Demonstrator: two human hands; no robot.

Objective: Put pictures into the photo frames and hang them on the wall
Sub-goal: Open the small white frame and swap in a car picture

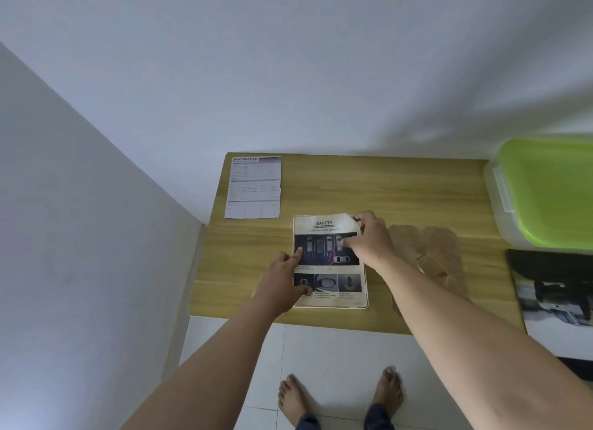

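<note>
Picture (330, 234) held flat in the frame (330, 306) by the left grip (282, 282), fingers straight, right grip (369, 240) pinching it at the frame's far-right corner: seat that corner squarely, no creasing

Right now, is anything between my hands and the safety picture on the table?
Nothing visible. Your left hand and right hand both touch the safety picture directly, on the table.

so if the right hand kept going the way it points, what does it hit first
The right hand, pinching the safety sheet, would cross bare table and likely meet the specification sheet first.
</note>
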